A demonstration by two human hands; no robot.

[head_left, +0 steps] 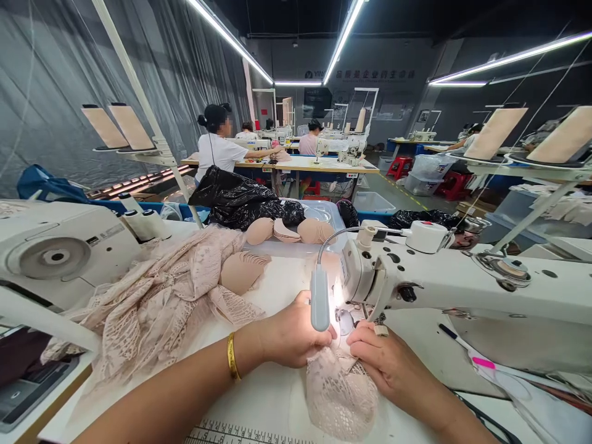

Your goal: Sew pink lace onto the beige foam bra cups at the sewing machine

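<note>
A beige lace bra cup lies on the white sewing table, its upper edge close to the needle area of a sewing machine. My left hand grips the cup's edge left of the presser foot, its fingers closed; the grey lamp head covers part of it. On the other side, my right hand presses closed fingers on the lace just right of the foot. Bright lamplight washes out the needle area, so the stitching there cannot be made out.
Loose beige lace is heaped at left beside stacked cup pads. More pads and a black plastic bag lie behind. A ruler marks the front edge. Thread cones stand right; a co-worker sits ahead.
</note>
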